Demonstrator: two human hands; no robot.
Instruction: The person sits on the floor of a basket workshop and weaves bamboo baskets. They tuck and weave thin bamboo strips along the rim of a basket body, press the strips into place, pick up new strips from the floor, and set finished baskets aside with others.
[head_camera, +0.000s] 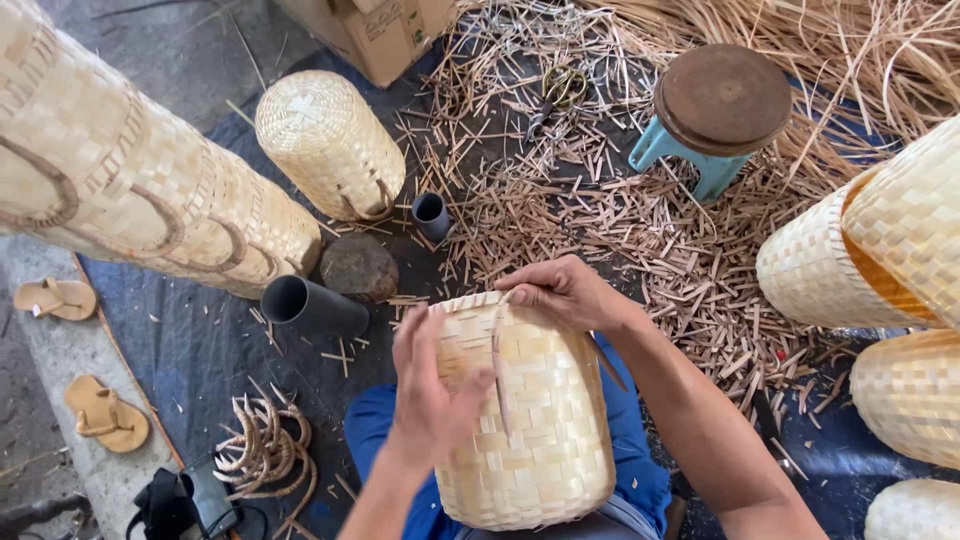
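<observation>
The woven basket (530, 420) lies tipped across the person's lap, over blue trousers (370, 420). Its long axis runs from the near end by the waist up and away toward the floor, leaning a little to the left, so the open rim (470, 303) points away from the wearer. The left hand (430, 395) lies flat on the basket's side, fingers spread and pressing the weave, not clenched on anything. The right hand (565, 290) is curled over the far rim, fingertips pinching the top of a thin strip (497, 370) that runs down the wall along that same axis; whether the strip is already tucked into the weave I can't quite make out.

Low on the left a bundle of curved cane handles (265, 455) lies on the blue tarp (190, 340), with two sandals (80, 350) on the concrete beside it. Just past the rim lie a dark pipe section (312, 307), a round wooden block (358, 267) and a shorter pipe piece (433, 216). A stack of finished baskets (140, 180) leans in from the left, and one upturned basket (328, 140) stands beyond. More baskets (870, 260) crowd the right. Farther off, cut offcuts (620, 220) litter the floor around a small stool (715, 110), scissors (560, 90) and a cardboard box (385, 30).
</observation>
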